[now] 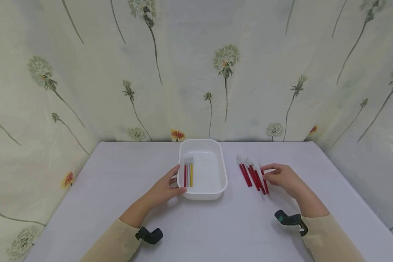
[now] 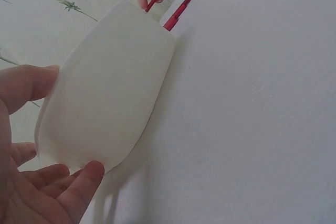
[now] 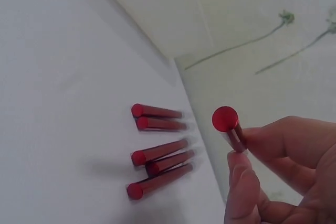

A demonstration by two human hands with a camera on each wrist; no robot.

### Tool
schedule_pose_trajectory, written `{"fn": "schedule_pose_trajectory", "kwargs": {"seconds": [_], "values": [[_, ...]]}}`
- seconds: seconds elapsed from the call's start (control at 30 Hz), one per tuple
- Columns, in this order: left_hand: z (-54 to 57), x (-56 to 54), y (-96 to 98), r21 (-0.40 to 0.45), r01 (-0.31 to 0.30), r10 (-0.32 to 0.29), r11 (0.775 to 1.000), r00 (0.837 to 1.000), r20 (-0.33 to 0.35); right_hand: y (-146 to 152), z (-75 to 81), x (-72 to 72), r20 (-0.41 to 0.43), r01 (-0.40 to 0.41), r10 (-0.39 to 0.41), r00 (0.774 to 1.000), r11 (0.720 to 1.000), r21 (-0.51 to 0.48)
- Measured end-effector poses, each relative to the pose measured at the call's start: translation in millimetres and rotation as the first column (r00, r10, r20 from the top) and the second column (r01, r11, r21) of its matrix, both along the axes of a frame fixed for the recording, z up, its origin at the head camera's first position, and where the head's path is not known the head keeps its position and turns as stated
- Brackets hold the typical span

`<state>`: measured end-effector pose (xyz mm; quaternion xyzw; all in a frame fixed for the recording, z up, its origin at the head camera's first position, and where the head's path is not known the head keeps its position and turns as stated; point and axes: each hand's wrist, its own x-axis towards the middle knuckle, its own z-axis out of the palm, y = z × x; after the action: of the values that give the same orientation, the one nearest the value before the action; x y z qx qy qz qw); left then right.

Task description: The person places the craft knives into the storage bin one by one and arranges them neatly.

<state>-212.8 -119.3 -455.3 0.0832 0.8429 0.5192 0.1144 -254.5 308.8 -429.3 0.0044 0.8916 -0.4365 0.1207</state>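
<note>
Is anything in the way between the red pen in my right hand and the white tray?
Yes: the other red pens lie between the right hand and the tray; its right rim follows. The held pen looks raised, so passing over seems possible.

Rounded white plastic tray (image 1: 206, 195): one
Red cylindrical pens (image 3: 163, 151): seven
Slim yellow pen (image 1: 191, 174): one
Slim whitish pen (image 1: 188, 176): one
Bare hands (image 1: 162, 190): two
Black wrist cameras (image 1: 149, 235): two

White table (image 1: 229, 229), white tray (image 1: 207, 176), red pens (image 1: 254, 177)
</note>
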Motion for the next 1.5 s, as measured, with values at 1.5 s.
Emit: {"fn": "schedule_pose_trajectory", "kwargs": {"seconds": [1.5], "values": [[-0.6, -0.8, -1.5, 0.017, 0.012, -0.012, 1.0, 1.0, -0.005, -113, 54.5, -16.0, -0.015, -0.073, 0.071, 0.997, 0.989, -0.129]]}}
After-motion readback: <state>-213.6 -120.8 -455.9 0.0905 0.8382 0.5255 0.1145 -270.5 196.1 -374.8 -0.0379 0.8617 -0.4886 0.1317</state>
